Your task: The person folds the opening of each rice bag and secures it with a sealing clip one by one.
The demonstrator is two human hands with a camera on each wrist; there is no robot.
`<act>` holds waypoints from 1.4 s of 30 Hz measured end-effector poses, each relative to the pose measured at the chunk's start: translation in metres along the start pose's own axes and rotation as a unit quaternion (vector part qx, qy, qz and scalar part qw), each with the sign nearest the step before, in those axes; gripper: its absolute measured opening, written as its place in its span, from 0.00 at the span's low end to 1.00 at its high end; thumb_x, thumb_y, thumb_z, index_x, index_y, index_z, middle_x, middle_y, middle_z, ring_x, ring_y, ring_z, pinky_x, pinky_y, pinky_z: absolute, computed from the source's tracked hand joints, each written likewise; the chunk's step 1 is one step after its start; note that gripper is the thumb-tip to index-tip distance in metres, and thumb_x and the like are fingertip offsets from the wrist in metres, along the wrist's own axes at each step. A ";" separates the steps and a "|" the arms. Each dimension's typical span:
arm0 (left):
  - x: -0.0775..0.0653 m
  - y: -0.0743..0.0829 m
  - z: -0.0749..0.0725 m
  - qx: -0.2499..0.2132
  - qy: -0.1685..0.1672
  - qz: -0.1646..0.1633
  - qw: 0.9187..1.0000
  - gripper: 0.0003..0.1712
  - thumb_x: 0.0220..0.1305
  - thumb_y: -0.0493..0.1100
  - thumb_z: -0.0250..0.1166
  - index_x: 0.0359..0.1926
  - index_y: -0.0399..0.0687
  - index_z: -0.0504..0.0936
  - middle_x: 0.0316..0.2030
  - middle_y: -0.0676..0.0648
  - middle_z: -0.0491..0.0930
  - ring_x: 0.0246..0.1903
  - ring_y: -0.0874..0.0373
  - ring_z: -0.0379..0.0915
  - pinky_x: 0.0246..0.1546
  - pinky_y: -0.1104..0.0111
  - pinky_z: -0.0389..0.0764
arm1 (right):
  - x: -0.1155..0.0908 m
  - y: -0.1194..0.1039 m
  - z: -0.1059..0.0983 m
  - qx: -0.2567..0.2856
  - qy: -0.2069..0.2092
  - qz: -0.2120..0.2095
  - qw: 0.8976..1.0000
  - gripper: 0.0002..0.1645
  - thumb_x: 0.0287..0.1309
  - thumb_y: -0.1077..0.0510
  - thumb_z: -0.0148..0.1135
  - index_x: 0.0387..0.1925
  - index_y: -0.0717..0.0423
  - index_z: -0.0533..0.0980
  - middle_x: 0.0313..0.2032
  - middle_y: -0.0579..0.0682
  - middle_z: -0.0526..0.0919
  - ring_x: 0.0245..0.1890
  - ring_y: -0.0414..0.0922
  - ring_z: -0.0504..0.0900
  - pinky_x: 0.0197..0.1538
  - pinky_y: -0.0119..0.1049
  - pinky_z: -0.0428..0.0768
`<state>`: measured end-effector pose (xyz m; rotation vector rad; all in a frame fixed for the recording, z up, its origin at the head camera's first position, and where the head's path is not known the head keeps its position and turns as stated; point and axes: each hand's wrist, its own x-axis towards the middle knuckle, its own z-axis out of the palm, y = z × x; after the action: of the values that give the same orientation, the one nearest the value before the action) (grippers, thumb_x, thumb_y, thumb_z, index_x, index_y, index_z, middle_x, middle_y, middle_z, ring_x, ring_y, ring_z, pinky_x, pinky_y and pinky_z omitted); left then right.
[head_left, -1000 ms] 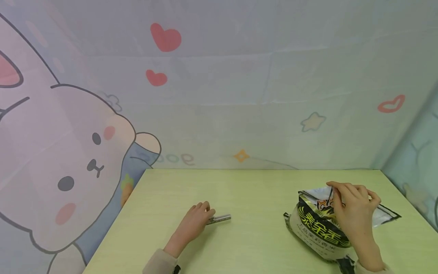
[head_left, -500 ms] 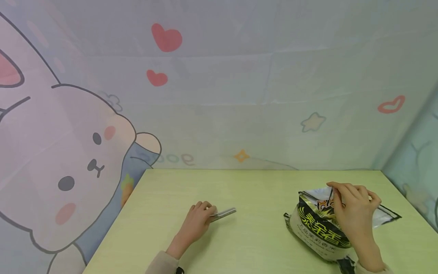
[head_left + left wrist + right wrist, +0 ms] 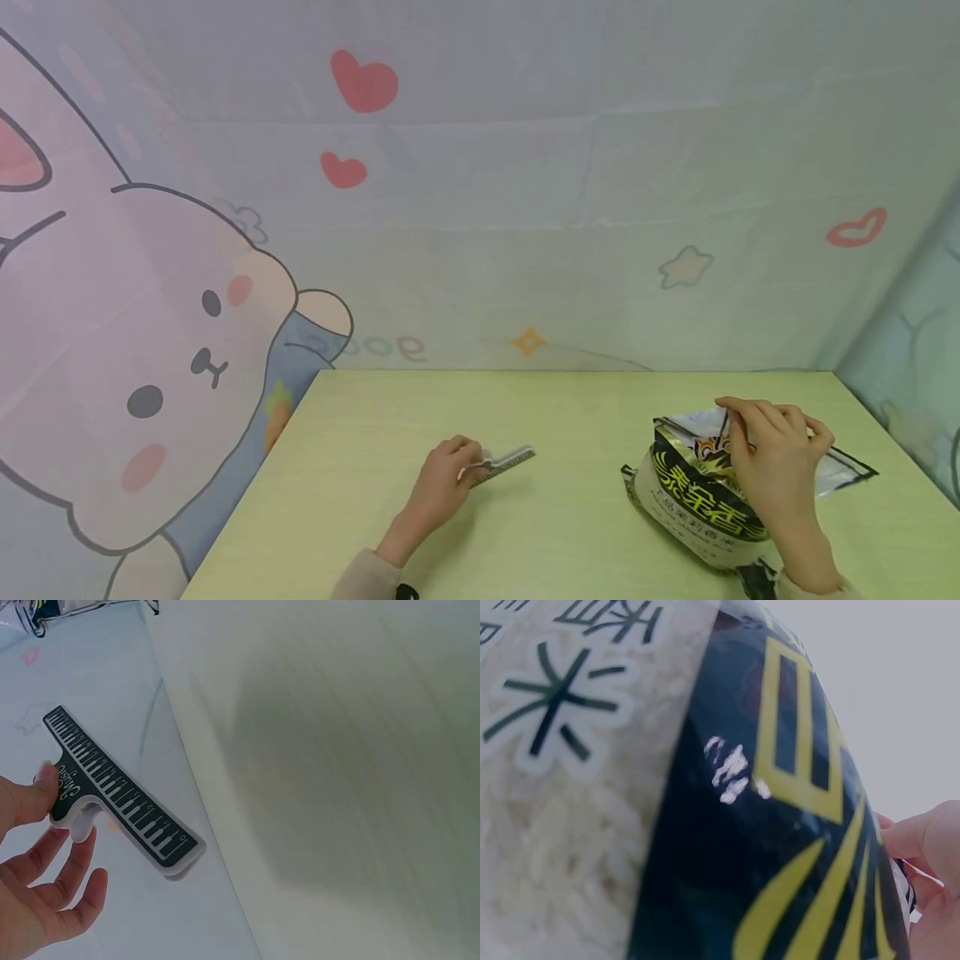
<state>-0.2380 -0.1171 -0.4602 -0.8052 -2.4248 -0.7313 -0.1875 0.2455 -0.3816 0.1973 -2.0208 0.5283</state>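
My left hand pinches a long-jawed clip by its short handle, thumb on one side and fingers on the other. Its dark face carries a white piano-key print and lettering. In the head view the clip slants up to the right above the table. On the right lies a bag of rice, black and clear with yellow and dark characters, its white top folded over. My right hand pinches the folded top. Grains show through the clear film in the right wrist view, where only part of that hand appears.
The pale yellow-green table ends at a printed cloth backdrop behind it. Another stretch of cloth hangs along the right side. The bag's loose corner sticks out to the right.
My left hand has lifted the clip and moved slightly right, and the clip's far end has tilted upward. My right hand and the bag of rice stay where they were.
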 end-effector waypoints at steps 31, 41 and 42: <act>0.019 0.042 0.027 -0.167 0.036 -0.049 0.984 0.16 0.48 0.38 0.66 0.42 0.42 0.78 0.36 0.50 0.77 0.37 0.58 0.74 0.39 0.67 0.77 | -0.002 -0.001 0.000 0.005 -0.006 0.010 1.000 0.10 0.49 0.73 0.56 0.32 0.61 0.79 0.27 0.61 0.80 0.30 0.54 0.66 0.47 0.60 0.48; 0.029 0.055 0.032 -0.200 0.056 -0.044 0.977 0.15 0.50 0.35 0.65 0.41 0.44 0.78 0.35 0.50 0.78 0.38 0.59 0.75 0.40 0.68 0.75 | -0.002 0.000 -0.001 0.004 -0.003 0.008 1.000 0.10 0.49 0.72 0.56 0.32 0.61 0.79 0.27 0.61 0.80 0.30 0.54 0.66 0.47 0.60 0.48; 0.030 0.056 0.032 -0.201 0.059 -0.044 0.977 0.14 0.50 0.35 0.65 0.41 0.44 0.78 0.35 0.50 0.78 0.38 0.59 0.75 0.39 0.68 0.75 | -0.002 0.000 -0.001 0.003 -0.003 0.008 1.000 0.10 0.49 0.72 0.56 0.32 0.61 0.79 0.27 0.61 0.80 0.30 0.54 0.66 0.47 0.60 0.48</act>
<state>-0.2320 -0.0472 -0.4483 -0.7779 -2.2481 -1.2938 -0.1861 0.2455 -0.3826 0.1863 -2.0286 0.5448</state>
